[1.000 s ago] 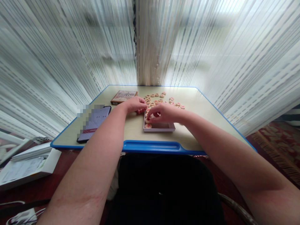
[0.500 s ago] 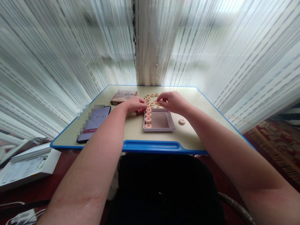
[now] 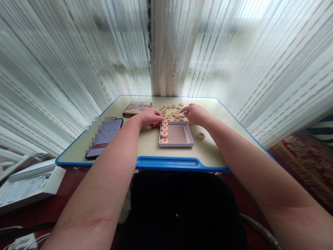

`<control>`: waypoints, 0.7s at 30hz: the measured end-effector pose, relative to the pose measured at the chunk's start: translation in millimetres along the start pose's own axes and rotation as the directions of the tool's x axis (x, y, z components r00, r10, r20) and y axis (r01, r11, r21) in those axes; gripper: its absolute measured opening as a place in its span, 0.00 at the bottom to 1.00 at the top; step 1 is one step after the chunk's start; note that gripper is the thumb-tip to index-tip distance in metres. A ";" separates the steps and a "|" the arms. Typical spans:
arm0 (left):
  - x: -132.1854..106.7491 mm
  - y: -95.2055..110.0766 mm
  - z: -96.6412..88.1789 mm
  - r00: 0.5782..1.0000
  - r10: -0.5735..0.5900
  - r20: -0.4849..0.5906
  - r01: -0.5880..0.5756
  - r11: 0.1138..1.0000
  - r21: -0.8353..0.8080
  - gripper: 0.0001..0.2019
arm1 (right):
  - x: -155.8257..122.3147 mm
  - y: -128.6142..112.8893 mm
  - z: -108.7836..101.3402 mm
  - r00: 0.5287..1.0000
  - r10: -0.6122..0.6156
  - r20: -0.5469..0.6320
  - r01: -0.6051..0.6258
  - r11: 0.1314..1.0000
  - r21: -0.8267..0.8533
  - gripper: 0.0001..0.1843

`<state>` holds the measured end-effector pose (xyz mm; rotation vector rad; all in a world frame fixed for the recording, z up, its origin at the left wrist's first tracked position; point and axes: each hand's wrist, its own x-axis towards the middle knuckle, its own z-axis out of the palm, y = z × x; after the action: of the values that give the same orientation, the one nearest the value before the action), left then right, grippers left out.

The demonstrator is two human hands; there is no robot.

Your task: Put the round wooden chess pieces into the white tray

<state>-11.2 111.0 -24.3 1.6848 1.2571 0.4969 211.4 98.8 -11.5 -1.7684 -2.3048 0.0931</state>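
A shallow white tray [image 3: 189,143] lies on the table with a column of several round wooden game pieces [image 3: 164,132], marked in red, along its left side. Several loose pieces [image 3: 172,110] lie scattered just behind the tray. My left hand [image 3: 149,116] rests at the tray's far left corner, its fingers curled, and what they hold is hidden. My right hand [image 3: 195,114] hovers behind the tray's far right corner, with thumb and fingers pinched on one of the loose pieces. One single piece [image 3: 201,135] lies to the right of the tray.
A brown box lid [image 3: 137,108] lies at the far left of the table. A phone [image 3: 105,136] showing a timer lies on the left side. The table has a blue rim with a groove [image 3: 169,162] along its near edge. Striped curtains surround the table. White papers [image 3: 26,184] lie lower left.
My right hand left the tray, where it had set a piece in the left column, and moved back and right to the loose pieces. My left hand has stayed put.
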 end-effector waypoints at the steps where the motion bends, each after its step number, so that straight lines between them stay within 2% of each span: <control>1: 0.0 0.1 0.0 1.000 0.002 -0.001 -0.002 1.000 0.004 0.02 | -0.2 -0.4 2.1 0.998 -0.062 0.006 0.062 0.998 -0.012 0.18; 4: 0.1 -0.1 -0.1 1.000 0.008 -0.006 -0.008 1.000 0.011 0.02 | -0.8 0.0 6.0 0.986 -0.161 0.037 0.163 0.985 -0.054 0.18; 8: 0.6 -0.9 -0.2 1.000 0.015 -0.001 -0.015 1.000 0.009 0.03 | 0.1 2.7 6.2 0.989 -0.147 0.012 0.148 0.986 -0.081 0.16; 12: 0.0 -0.2 0.2 1.000 0.013 -0.007 -0.013 1.000 0.006 0.02 | 2.2 5.4 2.4 1.000 -0.010 -0.012 0.009 0.994 -0.107 0.16; 16: -0.5 0.6 0.5 1.000 0.012 -0.011 -0.012 1.000 0.015 0.02 | -1.0 8.6 -14.6 0.978 0.188 0.095 -0.168 0.969 -0.183 0.13; 21: 0.4 -0.6 0.0 1.000 0.016 -0.005 -0.016 1.000 0.021 0.03 | -11.7 11.9 -41.6 0.956 0.209 0.204 -0.185 0.974 -0.134 0.12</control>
<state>-11.4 111.5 -24.9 1.7129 1.2577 0.4996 234.7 87.0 24.8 -2.1414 -2.3104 0.2030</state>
